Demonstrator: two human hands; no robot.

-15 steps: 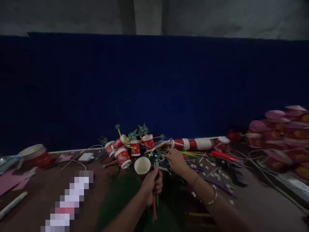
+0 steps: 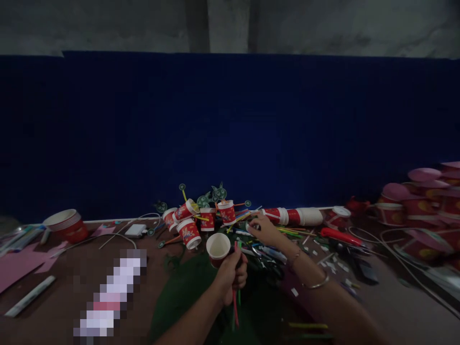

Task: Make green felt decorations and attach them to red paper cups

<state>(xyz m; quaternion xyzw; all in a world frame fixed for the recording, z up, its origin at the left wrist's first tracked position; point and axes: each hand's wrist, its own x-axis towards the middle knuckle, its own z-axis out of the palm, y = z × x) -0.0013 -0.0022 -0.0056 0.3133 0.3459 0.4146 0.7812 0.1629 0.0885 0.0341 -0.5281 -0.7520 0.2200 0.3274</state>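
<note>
My left hand [image 2: 232,279] is closed round several thin straws, a red straw [image 2: 235,309] and a green one [image 2: 239,297] poking out above and below the fist. A paper cup [image 2: 218,248], open end up, sits against the thumb side of that fist. Over a pile of straws and pens, my right hand [image 2: 269,233] has its thumb and fingertips brought together; what lies between them is too small to make out. Just beyond the cup are red paper cups [image 2: 189,234] with straws and green paper cut-outs [image 2: 219,192] attached.
A row of nested cups [image 2: 305,216] lies along the back edge. Decorated cups with pink tops [image 2: 426,175] are heaped at right, beside a red-handled tool [image 2: 341,235]. At left are a cup stack [image 2: 68,225], a marker [image 2: 30,296], pink paper [image 2: 17,268] and a white box [image 2: 135,231].
The view has turned slightly left, so everything sits further right. My right hand's fingers have drawn together over the pile. My left hand keeps its hold on the straws.
</note>
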